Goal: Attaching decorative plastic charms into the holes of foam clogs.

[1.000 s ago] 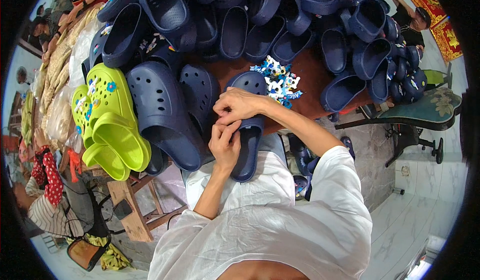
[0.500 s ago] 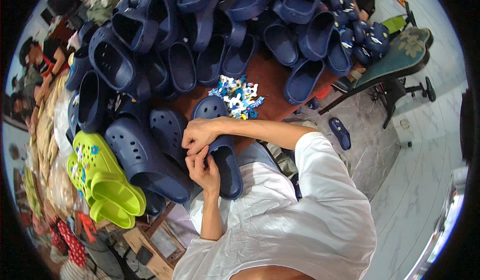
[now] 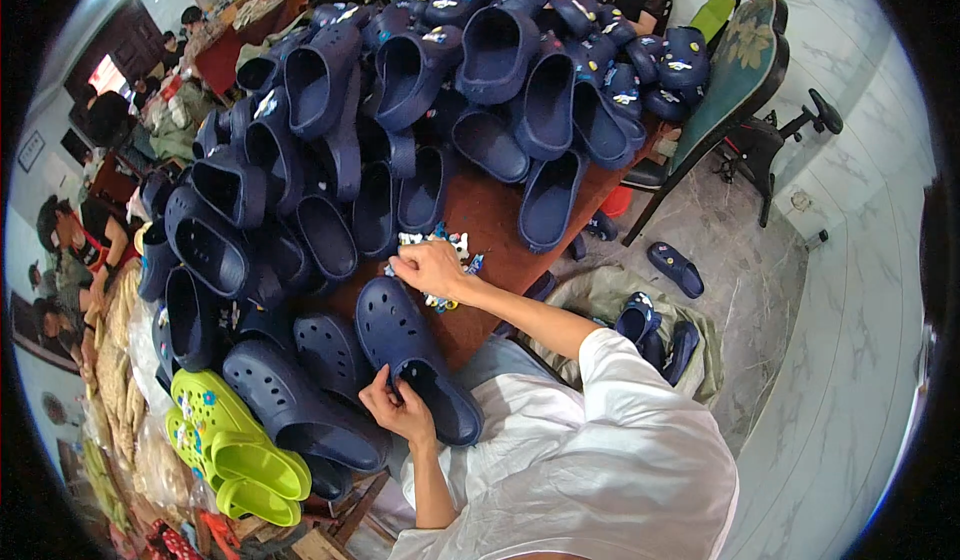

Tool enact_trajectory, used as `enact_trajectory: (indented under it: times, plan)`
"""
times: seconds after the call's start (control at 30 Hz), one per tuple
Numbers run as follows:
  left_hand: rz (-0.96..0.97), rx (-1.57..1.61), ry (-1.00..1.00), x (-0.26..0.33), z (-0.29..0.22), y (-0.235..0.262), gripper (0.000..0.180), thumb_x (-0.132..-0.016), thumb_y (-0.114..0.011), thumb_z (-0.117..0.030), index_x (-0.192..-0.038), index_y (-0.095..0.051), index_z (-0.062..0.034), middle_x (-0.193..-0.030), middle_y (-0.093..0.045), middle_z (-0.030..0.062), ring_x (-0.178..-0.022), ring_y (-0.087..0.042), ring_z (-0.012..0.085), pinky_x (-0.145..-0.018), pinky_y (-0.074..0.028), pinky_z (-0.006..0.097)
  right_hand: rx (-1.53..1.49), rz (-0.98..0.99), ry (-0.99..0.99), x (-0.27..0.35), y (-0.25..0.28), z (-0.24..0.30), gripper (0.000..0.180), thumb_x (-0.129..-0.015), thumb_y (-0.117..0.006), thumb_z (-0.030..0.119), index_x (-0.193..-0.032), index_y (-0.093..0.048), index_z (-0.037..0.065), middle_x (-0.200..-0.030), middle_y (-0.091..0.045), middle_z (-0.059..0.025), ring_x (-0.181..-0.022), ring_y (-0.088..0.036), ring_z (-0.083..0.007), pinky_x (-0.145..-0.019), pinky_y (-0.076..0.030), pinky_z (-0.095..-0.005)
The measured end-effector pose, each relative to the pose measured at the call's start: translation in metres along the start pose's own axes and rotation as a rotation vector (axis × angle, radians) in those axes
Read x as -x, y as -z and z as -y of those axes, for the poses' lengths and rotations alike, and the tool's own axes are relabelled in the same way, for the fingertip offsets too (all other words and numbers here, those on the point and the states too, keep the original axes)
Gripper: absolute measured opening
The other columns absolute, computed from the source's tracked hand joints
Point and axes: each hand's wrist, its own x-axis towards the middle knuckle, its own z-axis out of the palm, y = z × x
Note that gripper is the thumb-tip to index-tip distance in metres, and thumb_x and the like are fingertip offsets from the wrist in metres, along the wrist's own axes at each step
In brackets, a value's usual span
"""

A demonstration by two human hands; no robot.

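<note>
The left hand (image 3: 400,412) is holding its fingers bent before the torso (image 3: 590,450). The right hand (image 3: 430,268) is showing its back farther from the torso, forearm (image 3: 530,317) slanting leftward.

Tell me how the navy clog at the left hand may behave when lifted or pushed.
The navy clog is probably light, being hollow with holes in its upper. It looks semi-stiff, since its opening stands wide. Long and broad, it seems unlikely to roll.

Before me spreads a brown-red tabletop (image 3: 490,205), its surface showing among the things. Dark-blue clogs (image 3: 400,80) crowd it from my ten o'clock round to twelve; small bright charms (image 3: 462,243) lie loosely piled at eleven, lime-green clogs (image 3: 235,430) at nine.
</note>
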Motion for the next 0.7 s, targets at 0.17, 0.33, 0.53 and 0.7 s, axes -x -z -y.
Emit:
enact_trajectory:
  times: [0.17, 0.33, 0.53, 0.7]
  plan:
    - [-0.01, -0.035, -0.034, -0.001, 0.0, -0.001, 0.024, -0.085, -0.061, 0.004, -0.108, -0.065, -0.0023, -0.091, -0.049, 0.0038, -0.062, -0.037, 0.0106, -0.057, -0.034, 0.026, 0.102, -0.057, 0.006, 0.003, 0.026, -0.021, 0.024, -0.088, -0.064, 0.025, -0.074, -0.057, 0.006, -0.079, -0.059, -0.012, -0.078, -0.059, -0.0319, -0.069, -0.045, -0.0447]
    - [0.004, -0.113, -0.147, -0.004, 0.004, -0.005, 0.024, -0.087, -0.06, 0.002, -0.11, -0.064, -0.0014, -0.097, -0.054, 0.0074, -0.074, -0.049, 0.0166, -0.064, -0.04, 0.029, 0.061, -0.088, 0.055, 0.037, 0.051, -0.003, 0.019, -0.089, -0.064, 0.021, -0.081, -0.055, 0.006, -0.087, -0.053, -0.012, -0.089, -0.055, -0.0331, -0.075, -0.045, -0.0439]
    - [0.047, -0.151, -0.181, -0.006, 0.0, -0.004, 0.024, -0.087, -0.059, 0.0, -0.111, -0.063, -0.0006, -0.105, -0.058, 0.0133, -0.097, -0.056, 0.0279, -0.08, -0.044, 0.035, -0.023, -0.177, -0.034, 0.085, 0.085, -0.003, 0.013, -0.086, -0.066, 0.014, -0.087, -0.057, 0.004, -0.091, -0.055, -0.0134, -0.086, -0.056, -0.0332, -0.076, -0.045, -0.0415]
    - [0.049, -0.111, -0.09, -0.005, -0.006, -0.002, 0.028, -0.083, -0.06, 0.003, -0.11, -0.063, 0.0004, -0.104, -0.058, 0.0154, -0.099, -0.055, 0.032, -0.087, -0.044, 0.041, -0.017, -0.66, -0.243, 0.084, 0.136, -0.043, 0.014, -0.088, -0.059, 0.003, -0.101, -0.054, 0.0, -0.094, -0.05, -0.0121, -0.082, -0.052, -0.022, -0.072, -0.045, -0.0328]
